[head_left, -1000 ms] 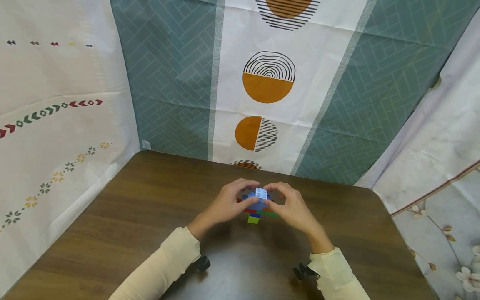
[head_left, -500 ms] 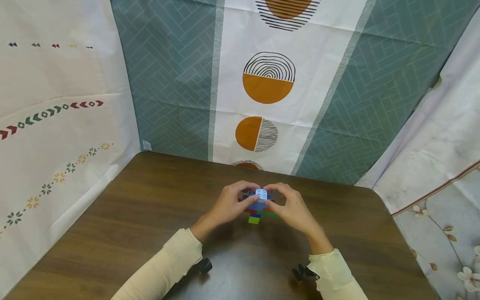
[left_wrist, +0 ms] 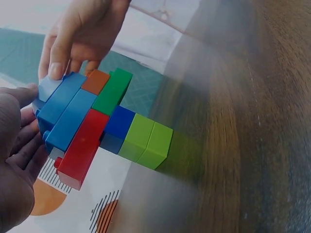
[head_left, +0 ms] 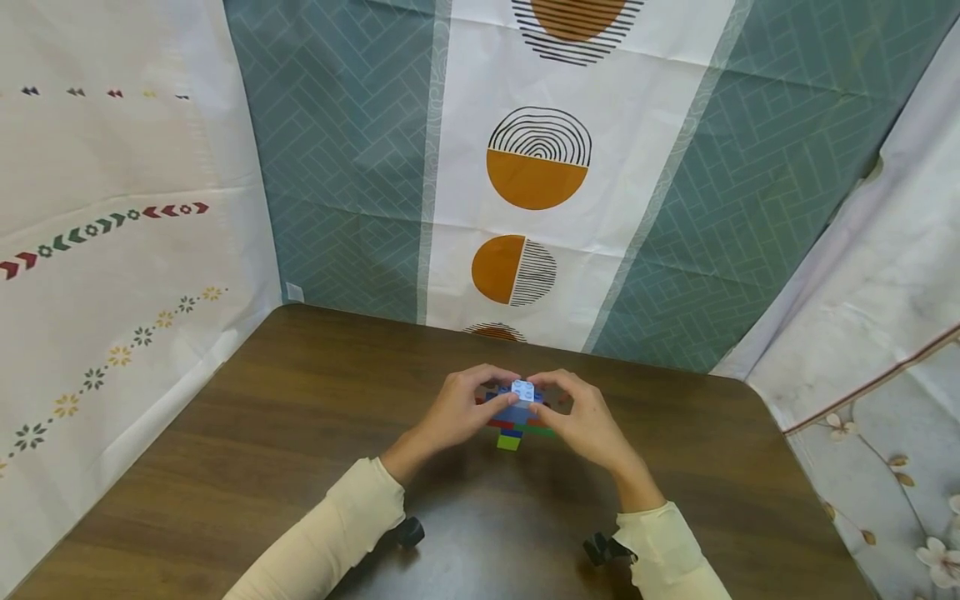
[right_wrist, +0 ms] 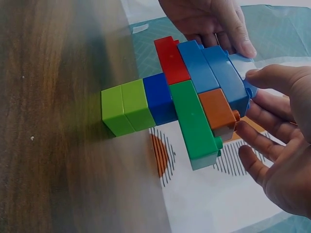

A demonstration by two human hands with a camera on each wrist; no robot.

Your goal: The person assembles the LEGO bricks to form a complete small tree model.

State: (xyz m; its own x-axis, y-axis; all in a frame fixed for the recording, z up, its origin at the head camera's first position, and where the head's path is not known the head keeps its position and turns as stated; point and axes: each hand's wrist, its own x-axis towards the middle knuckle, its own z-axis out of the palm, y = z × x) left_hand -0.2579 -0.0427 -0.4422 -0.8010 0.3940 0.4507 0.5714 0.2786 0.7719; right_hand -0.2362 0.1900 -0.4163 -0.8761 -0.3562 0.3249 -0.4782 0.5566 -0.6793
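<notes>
A stack of toy building bricks stands upright on the table in front of me. Two lime green bricks [left_wrist: 146, 141] form its foot, with a dark blue brick [left_wrist: 120, 122] above. Over that, a red brick [left_wrist: 83, 145] and a green brick [right_wrist: 194, 126] reach out to opposite sides. Higher come an orange brick [right_wrist: 217, 109] and blue bricks [left_wrist: 73, 119]. A light blue brick [head_left: 522, 391] tops the stack. My left hand [head_left: 457, 408] and right hand [head_left: 585, 417] hold this top brick from both sides, thumbs at its near face and fingers curved behind.
The brown wooden table [head_left: 300, 467] extends around the stack. Behind it hangs a patterned cloth [head_left: 517, 192], with a white cloth [head_left: 112, 250] on the left and a floral one [head_left: 885, 417] at right. Black wrist mounts [head_left: 408, 531] sit below my sleeves.
</notes>
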